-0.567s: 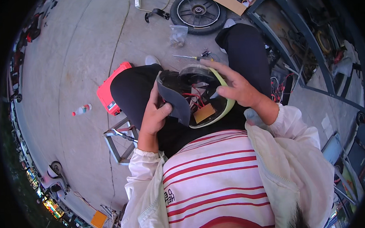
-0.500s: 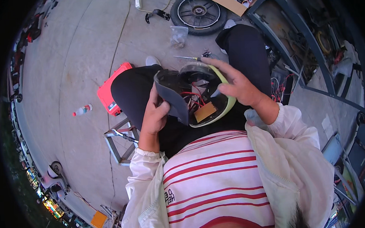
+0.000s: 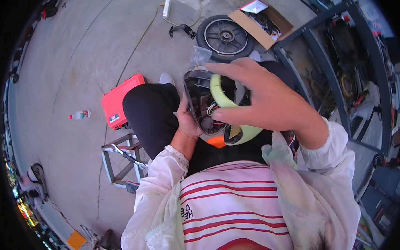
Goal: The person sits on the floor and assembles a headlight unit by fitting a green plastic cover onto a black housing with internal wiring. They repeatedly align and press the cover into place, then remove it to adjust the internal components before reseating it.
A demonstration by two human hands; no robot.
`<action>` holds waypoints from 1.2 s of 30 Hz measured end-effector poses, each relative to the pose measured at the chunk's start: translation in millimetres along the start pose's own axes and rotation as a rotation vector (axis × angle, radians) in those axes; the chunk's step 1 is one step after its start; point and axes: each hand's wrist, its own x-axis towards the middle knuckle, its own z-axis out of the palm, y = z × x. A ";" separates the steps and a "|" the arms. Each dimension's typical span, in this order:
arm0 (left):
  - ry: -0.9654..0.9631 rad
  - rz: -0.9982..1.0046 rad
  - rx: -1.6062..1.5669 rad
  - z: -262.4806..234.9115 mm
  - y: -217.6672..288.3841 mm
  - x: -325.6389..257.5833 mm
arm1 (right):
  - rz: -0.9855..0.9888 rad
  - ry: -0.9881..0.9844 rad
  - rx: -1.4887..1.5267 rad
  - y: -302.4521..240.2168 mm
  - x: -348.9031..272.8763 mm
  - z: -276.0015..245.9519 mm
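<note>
My left hand (image 3: 189,119) is closed round the lower left side of a black plastic housing (image 3: 190,96), with wires bunched inside it. Against its right side leans a yellow-green curved shell (image 3: 249,132), apparently part of a vehicle's lamp or dash cover. My right hand (image 3: 265,97) reaches over this shell, fingers at its top and thumb lower down near the wires, gripping it across the curve. The palm hides much of the shell. An orange piece (image 3: 216,142) shows below the housing.
On the concrete floor lie a red toolbox (image 3: 124,101), a bottle (image 3: 79,115) and a metal frame (image 3: 121,162). Ahead are a wheel (image 3: 225,36), a clear plastic bag (image 3: 200,55) and an open cardboard box (image 3: 267,21). A dark metal rack (image 3: 314,37) stands at right.
The housing and shell have turned, showing the black interior at left. My right hand has come over the top of the shell, and the left hand has shifted lower on the housing.
</note>
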 end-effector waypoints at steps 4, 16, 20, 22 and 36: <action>-0.056 0.061 -0.062 1.5 11.2 24.7 | -0.213 0.085 0.077 8.2 4.4 -6.2; -0.041 0.238 -0.064 -12.2 68.0 61.0 | -0.292 0.253 0.187 53.4 15.7 5.2; -0.013 0.224 -0.018 -0.3 64.5 63.1 | -0.193 0.230 0.368 56.6 24.9 -1.8; 0.017 0.215 0.003 4.3 62.3 62.0 | -0.142 0.173 0.419 54.0 28.0 -10.0; -0.055 0.121 -0.196 1.0 39.9 29.4 | -0.053 -0.124 0.890 90.3 36.3 -3.1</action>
